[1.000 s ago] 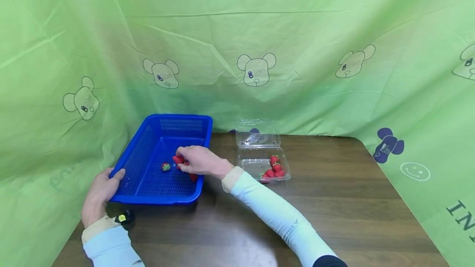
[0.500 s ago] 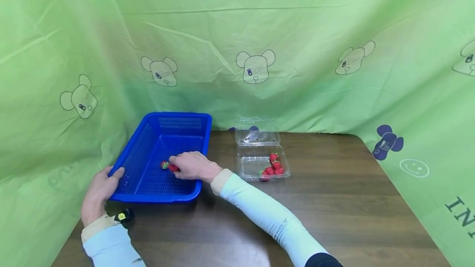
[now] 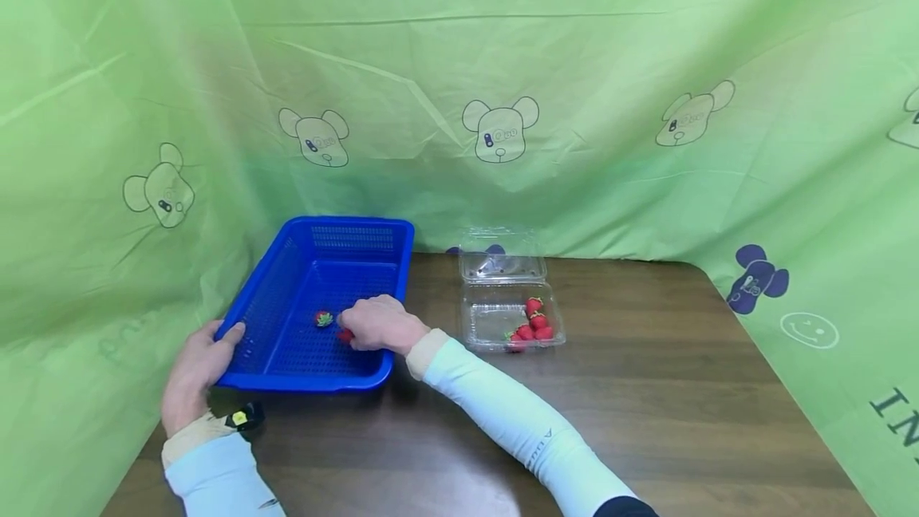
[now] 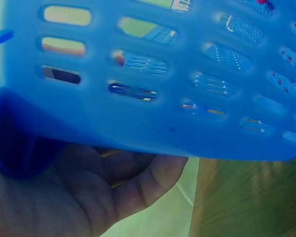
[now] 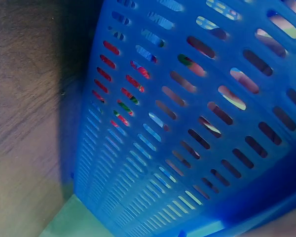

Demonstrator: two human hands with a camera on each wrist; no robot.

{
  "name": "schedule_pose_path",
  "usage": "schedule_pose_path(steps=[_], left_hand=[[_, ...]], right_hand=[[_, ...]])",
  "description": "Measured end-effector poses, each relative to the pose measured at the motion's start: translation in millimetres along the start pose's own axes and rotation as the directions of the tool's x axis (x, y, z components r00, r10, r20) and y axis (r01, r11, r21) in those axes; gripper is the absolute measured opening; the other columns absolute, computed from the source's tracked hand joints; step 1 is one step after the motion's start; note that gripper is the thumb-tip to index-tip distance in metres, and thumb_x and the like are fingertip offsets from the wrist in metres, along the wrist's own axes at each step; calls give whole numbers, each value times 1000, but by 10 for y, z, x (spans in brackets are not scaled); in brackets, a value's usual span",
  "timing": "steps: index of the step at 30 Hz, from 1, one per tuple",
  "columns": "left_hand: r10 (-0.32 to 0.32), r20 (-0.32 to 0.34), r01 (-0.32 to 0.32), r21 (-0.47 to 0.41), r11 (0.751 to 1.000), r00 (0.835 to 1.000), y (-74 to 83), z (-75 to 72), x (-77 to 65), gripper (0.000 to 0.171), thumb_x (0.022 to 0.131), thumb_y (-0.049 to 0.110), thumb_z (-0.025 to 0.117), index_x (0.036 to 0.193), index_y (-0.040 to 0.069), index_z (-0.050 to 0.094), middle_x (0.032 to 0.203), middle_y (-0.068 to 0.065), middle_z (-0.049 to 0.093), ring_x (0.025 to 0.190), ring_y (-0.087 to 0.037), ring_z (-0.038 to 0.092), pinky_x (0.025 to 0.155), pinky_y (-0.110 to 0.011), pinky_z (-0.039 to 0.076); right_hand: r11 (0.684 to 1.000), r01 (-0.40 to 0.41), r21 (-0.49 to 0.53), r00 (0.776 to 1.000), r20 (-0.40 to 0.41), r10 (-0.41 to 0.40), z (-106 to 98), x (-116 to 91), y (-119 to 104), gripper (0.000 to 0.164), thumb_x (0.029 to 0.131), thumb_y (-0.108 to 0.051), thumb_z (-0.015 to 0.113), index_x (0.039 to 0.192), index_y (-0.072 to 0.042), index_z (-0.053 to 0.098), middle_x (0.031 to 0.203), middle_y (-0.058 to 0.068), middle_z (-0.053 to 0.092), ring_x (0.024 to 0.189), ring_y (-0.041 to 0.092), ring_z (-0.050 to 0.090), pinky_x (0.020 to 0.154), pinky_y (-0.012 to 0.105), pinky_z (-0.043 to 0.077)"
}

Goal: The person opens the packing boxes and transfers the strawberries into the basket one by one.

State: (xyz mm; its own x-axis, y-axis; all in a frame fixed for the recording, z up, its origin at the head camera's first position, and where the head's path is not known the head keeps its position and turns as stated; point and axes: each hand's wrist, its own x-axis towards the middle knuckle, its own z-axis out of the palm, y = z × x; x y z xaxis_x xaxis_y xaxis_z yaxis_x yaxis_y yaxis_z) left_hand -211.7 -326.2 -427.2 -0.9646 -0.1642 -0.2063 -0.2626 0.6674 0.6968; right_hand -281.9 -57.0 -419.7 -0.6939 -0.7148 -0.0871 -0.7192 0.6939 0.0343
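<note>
Inside a blue plastic basket [image 3: 309,384], my right fingers [image 3: 356,317] curl round a strawberry [image 3: 345,336] while my left fingers [image 4: 143,190] grip its rim; another strawberry [image 3: 323,318] lies just left of my right fingertips, and more strawberries [image 3: 542,333] sit well to their right in a clear clamshell [image 3: 495,319].

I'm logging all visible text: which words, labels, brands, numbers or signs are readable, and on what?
"IN", cut off by the frame edge: green curtain.
Smiley face, wordless: same curtain.
Bear prints: lettering too small and blurred.
Faint letters, curtain's left side: unreadable.
Right sleeve, left sleeve: marks too small.
</note>
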Motion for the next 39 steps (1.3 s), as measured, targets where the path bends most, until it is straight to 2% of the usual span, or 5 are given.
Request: schedule_pose_path(steps=[7, 12, 21, 32, 39], left_hand=[[-16, 25, 17, -17, 1000, 1000, 5, 25, 5, 73, 98, 57, 27, 141, -3, 35, 120, -29, 56, 95, -30, 60, 75, -31, 42], [-38, 50, 39, -23, 999, 998, -25, 28, -2, 74, 98, 58, 26, 141, -3, 34, 124, -30, 53, 100, -33, 59, 77, -33, 44], [-53, 50, 54, -26, 998, 997, -67, 14, -10, 73, 98, 57, 26, 139, -3, 35, 119, -29, 56, 92, -28, 61, 73, -32, 44], [-43, 57, 43, -8, 999, 997, -49, 19, 14, 73, 98, 57, 26, 139, -3, 35, 112, -27, 59, 83, -19, 61, 71, -28, 43], [-35, 49, 36, -21, 999, 998, 22, -20, 31, 74, 98, 57, 27, 139, -4, 35, 116, -30, 57, 88, -26, 61, 73, -32, 42]], right_hand=[[1000, -10, 10, 1000, -8, 10, 15, -16, 11, 20, 89, -25, 63, 71, -25, 54, 65, -9, 56, 62, 11, 54, 49, 29, 39], [996, 36, 87, 991, -129, -25, 67, -38, 24, 21, 92, -23, 57, 73, -22, 50, 62, -9, 48, 58, 10, 49, 44, 26, 34], [943, 234, 236, 852, -516, -82, 43, -168, 125, 14, 92, -17, 54, 79, -20, 51, 67, -11, 49, 63, 2, 45, 59, 13, 36], [956, 168, 240, 823, -568, -2, -127, -579, 396, 11, 89, -14, 57, 79, -18, 53, 68, -9, 49, 64, 3, 46, 60, 16, 39], [963, 150, 224, 765, -643, 31, -214, -798, 674, 10, 86, -9, 59, 79, -15, 55, 67, -7, 48, 63, 4, 44, 58, 18, 38]])
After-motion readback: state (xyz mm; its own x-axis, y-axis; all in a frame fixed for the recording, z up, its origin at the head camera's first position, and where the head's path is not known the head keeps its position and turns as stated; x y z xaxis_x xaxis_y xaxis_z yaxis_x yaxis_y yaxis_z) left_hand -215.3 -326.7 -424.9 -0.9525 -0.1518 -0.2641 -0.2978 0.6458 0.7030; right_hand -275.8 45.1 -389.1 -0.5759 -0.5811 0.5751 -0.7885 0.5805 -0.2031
